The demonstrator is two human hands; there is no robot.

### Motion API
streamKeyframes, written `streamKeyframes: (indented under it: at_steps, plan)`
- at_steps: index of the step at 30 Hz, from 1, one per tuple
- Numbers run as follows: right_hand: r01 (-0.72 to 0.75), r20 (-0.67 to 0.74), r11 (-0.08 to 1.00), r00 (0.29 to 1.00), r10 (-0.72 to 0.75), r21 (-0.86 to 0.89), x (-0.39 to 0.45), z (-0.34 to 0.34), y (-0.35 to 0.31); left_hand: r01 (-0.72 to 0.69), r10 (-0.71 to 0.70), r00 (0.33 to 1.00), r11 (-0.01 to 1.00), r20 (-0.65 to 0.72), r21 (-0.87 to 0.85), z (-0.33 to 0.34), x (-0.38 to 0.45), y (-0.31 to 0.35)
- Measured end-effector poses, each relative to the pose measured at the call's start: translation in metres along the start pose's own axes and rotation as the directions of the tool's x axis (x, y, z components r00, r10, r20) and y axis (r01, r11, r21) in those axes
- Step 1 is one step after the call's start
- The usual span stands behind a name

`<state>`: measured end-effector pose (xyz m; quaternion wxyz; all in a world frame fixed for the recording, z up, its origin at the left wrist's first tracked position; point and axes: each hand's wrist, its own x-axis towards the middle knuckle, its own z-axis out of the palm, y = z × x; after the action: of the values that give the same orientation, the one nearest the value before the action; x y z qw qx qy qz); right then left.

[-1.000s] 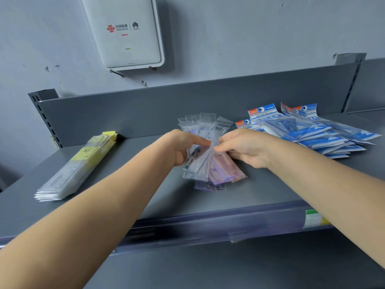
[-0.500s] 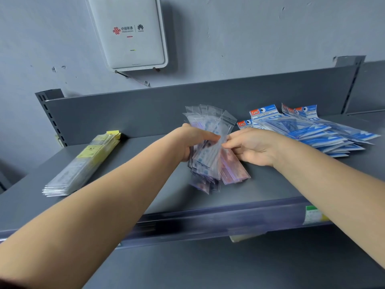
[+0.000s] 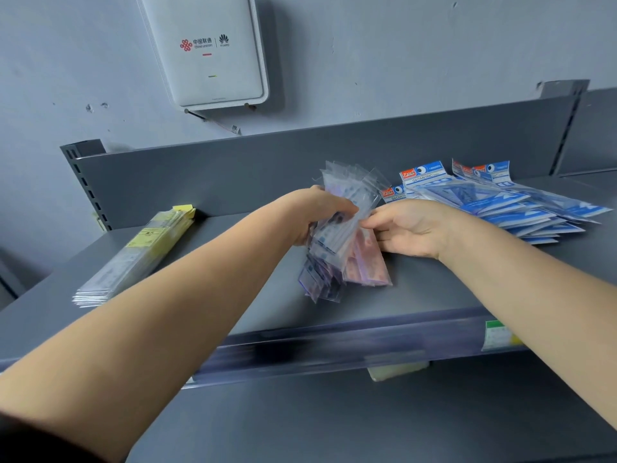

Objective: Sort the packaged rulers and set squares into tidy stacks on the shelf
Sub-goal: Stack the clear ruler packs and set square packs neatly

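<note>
My left hand (image 3: 319,210) grips a fanned bundle of short rulers in clear bags (image 3: 337,228), tilted up off the grey shelf (image 3: 217,282) at its middle. The bundle's lower ends hang just above the shelf. My right hand (image 3: 407,228) touches the bundle's right edge with its fingertips, over a few pink rulers (image 3: 367,265) lying flat. To the right lies a spread pile of blue-carded set square packs (image 3: 500,205). On the left sits a neat stack of long rulers with yellow labels (image 3: 133,259).
The shelf has a grey back panel (image 3: 233,168) and a clear price strip (image 3: 334,342) along its front edge with a green tag (image 3: 497,334). A white router box (image 3: 207,51) hangs on the wall above.
My left hand has lifted the clear-bagged bundle up and tilted it more upright. My right hand has stayed at its right edge. The view has shifted slightly.
</note>
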<state>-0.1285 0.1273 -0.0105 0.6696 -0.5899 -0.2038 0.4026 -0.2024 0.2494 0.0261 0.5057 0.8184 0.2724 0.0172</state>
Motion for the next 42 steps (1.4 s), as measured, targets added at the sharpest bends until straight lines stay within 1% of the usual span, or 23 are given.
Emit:
streamKeyframes:
  at_steps: [2, 6, 9, 11, 14, 15, 18, 22, 27, 29, 31, 33, 35, 37, 39, 41, 42]
  plan:
    - [-0.001, -0.012, 1.0, 1.0, 0.001, 0.023, -0.001, -0.001, 0.0, -0.005, 0.005, 1.0, 1.0, 0.023, -0.003, 0.001, 0.0, 0.003]
    - [-0.008, -0.029, 1.0, 1.0, 0.009, 0.029, 0.001, -0.003, 0.001, 0.038, -0.035, 0.996, 0.998, 0.076, -0.044, 0.003, -0.003, 0.004]
    - [-0.003, -0.042, 0.999, 0.999, 0.004, 0.044, 0.002, -0.004, 0.002, 0.046, -0.039, 0.994, 0.997, 0.105, -0.066, 0.001, 0.001, 0.002]
    - [-0.003, -0.045, 1.0, 0.999, 0.005, 0.031, 0.002, -0.005, 0.003, 0.071, -0.063, 0.993, 0.994, 0.096, -0.082, 0.002, 0.001, 0.001]
    - [-0.011, -0.063, 0.999, 0.998, 0.013, 0.034, 0.003, -0.006, 0.004, 0.071, -0.071, 0.997, 0.997, 0.008, -0.005, 0.002, 0.006, -0.001]
    - [-0.012, -0.073, 0.999, 0.997, 0.015, 0.039, 0.004, -0.007, 0.004, 0.076, -0.076, 0.997, 0.997, 0.009, -0.005, 0.002, 0.006, -0.001]
    - [-0.013, -0.095, 0.999, 0.995, 0.017, 0.046, 0.004, -0.008, 0.003, 0.105, -0.1, 0.993, 0.992, 0.063, -0.074, 0.003, 0.001, 0.002]
    - [-0.032, -0.107, 0.998, 0.994, 0.037, 0.048, 0.004, -0.009, 0.004, 0.091, -0.087, 0.994, 0.993, 0.063, -0.071, 0.005, 0.0, 0.0]
    - [-0.037, -0.105, 0.999, 0.994, 0.04, 0.032, 0.002, -0.009, 0.003, 0.132, -0.114, 0.986, 0.98, 0.119, -0.152, 0.008, -0.003, -0.003]
    - [-0.022, -0.126, 1.0, 0.992, 0.021, -0.008, 0.001, -0.006, 0.002, 0.068, -0.056, 0.996, 0.982, 0.071, -0.176, 0.009, 0.0, -0.007]
    - [0.031, -0.162, 0.997, 0.986, -0.042, -0.066, 0.001, 0.0, 0.001, -0.031, 0.039, 0.999, 0.958, 0.021, -0.284, 0.008, 0.002, -0.012]
    - [0.14, -0.168, 0.981, 0.972, -0.162, -0.137, 0.002, 0.008, -0.001, -0.128, 0.141, 0.99, 0.896, 0.001, -0.425, 0.005, 0.0, -0.016]
    - [0.271, -0.133, 0.951, 0.948, -0.291, -0.15, 0.003, 0.017, -0.003, -0.264, 0.272, 0.961, 0.847, -0.05, -0.461, 0.0, -0.002, -0.018]
    - [0.412, -0.11, 0.897, 0.896, -0.431, -0.161, 0.004, 0.027, -0.006, -0.42, 0.409, 0.904, 0.789, -0.128, -0.448, -0.005, -0.002, -0.019]
    - [0.543, -0.094, 0.809, 0.814, -0.573, -0.225, 0.004, 0.037, -0.009, -0.559, 0.517, 0.829, 0.742, -0.215, -0.371, -0.013, -0.001, -0.018]
    - [0.636, -0.075, 0.707, 0.725, -0.685, -0.31, 0.004, 0.048, -0.015, -0.66, 0.602, 0.751, 0.694, -0.272, -0.286, -0.022, -0.004, -0.014]
    - [0.658, -0.065, 0.666, 0.693, -0.718, -0.35, 0.004, 0.053, -0.018, -0.695, 0.635, 0.719, 0.667, -0.282, -0.27, -0.026, -0.007, -0.012]
